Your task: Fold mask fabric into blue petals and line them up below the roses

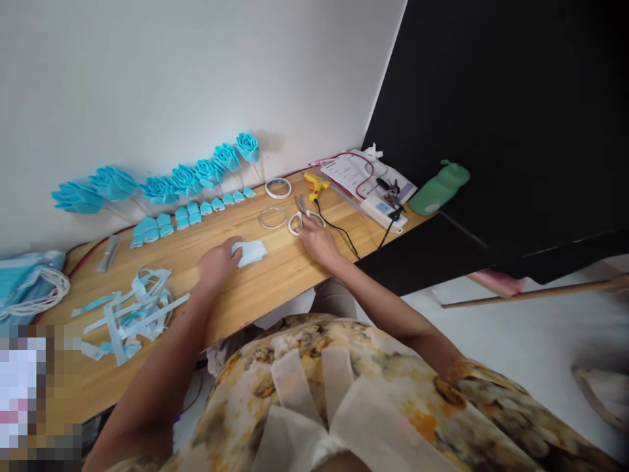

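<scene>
My left hand (pixel 219 265) rests on the wooden table with its fingers at the left edge of a small folded piece of pale blue fabric (pixel 252 252), gripping or pinning it. To the right, my right hand (pixel 318 241) has its fingers on the white-handled scissors (pixel 293 226), which lie on the table with the blades pointing away from me. Just left of the scissors is a thin ring (pixel 272 217), and behind it a roll of tape (pixel 278 189). A yellow glue gun (pixel 317 186) lies beyond my right hand.
Blue fabric roses (pixel 184 180) on sticks lean along the wall, above a row of small folded blue pieces (pixel 181 217). Cut strips (pixel 142 314) are heaped at left near a blue bundle (pixel 24 282). Right are papers (pixel 361 172), a power strip (pixel 386 211) and a green bottle (pixel 439 189).
</scene>
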{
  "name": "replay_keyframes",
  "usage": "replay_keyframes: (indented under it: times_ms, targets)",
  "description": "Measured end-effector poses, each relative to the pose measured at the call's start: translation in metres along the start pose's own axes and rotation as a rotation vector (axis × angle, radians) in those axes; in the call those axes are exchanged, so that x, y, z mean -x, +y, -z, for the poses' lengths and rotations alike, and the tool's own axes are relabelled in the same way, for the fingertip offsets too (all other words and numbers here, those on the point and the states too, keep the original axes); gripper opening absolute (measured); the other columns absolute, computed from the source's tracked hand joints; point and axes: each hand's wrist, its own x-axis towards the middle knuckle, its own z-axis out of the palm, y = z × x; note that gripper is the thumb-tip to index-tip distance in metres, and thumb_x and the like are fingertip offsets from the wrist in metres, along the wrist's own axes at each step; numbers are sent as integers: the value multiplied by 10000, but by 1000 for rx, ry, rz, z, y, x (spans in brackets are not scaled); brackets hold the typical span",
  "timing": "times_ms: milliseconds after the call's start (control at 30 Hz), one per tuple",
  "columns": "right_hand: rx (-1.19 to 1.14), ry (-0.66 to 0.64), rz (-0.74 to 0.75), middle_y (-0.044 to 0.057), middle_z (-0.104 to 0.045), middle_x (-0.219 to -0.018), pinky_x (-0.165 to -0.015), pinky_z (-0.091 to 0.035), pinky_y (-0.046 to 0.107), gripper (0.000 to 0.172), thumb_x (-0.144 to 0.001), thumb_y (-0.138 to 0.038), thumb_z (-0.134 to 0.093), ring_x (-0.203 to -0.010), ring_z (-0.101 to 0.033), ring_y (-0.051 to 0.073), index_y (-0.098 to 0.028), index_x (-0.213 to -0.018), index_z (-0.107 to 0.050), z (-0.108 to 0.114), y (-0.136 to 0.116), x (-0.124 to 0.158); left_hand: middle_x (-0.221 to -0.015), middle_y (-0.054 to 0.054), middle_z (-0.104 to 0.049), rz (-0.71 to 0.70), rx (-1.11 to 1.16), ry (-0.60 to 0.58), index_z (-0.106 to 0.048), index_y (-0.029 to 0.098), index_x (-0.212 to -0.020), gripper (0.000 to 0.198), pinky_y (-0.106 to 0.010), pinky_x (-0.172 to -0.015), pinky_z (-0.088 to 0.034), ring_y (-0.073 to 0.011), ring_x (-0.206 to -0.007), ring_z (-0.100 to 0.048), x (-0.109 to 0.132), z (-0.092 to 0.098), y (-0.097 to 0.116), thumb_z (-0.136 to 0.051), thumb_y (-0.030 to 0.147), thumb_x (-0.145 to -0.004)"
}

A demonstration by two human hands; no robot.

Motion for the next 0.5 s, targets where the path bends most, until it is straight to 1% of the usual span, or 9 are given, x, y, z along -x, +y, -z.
replay_keyframes:
  times_ms: [133, 200, 300, 400, 500]
  targets:
    - [-69, 48, 49, 127, -638, -1459, -1199, -456, 503, 358, -996, -188, -515, -1403, -549, 296, -222, -1278, -732, 7, 9, 0, -1327, -134, -736, -8, 5, -21, -556, 257, -1510, 541, -398, -969, -515, -340, -1222, -682, 0, 2, 1, -375, 442, -1035]
    - [-74, 89, 26, 136, -628, -1475, -1203, -442, 514, 387, -1004, -201, -494, -1407, -545, 298, -210, -1329, -703, 12, 17, 6, -1354, -129, -725, -17, 16, -36, -545, 258, -1516, 541, -394, -981, -511, -333, -1234, -677, 0, 3, 0, -375, 455, -1041]
    - [-17, 125, -81, 154, -632, -1471, -1201, -426, 535, 420, -990, -199, -507, -1393, -548, 330, -178, -1374, -676, 20, 30, 22, -1358, -130, -723, -36, 37, -56, -536, 255, -1520, 550, -403, -994, -505, -335, -1232, -676, -1, 4, -3, -365, 478, -1047]
    - [81, 106, -205, 177, -647, -1446, -1142, -454, 567, 432, -976, -203, -538, -1324, -582, 378, -160, -1385, -668, 29, 39, 45, -1336, -136, -731, -51, 38, -64, -526, 248, -1529, 566, -414, -993, -504, -346, -1219, -679, -2, 3, -5, -355, 489, -1047]
    - [138, 48, -279, 171, -720, -1288, -1044, -506, 517, 424, -987, -193, -525, -1181, -642, 357, -166, -1387, -662, 38, 43, 65, -1307, -145, -739, -56, 18, -64, -522, 232, -1531, 584, -416, -973, -509, -355, -1191, -689, -2, 4, -6, -346, 496, -1041]
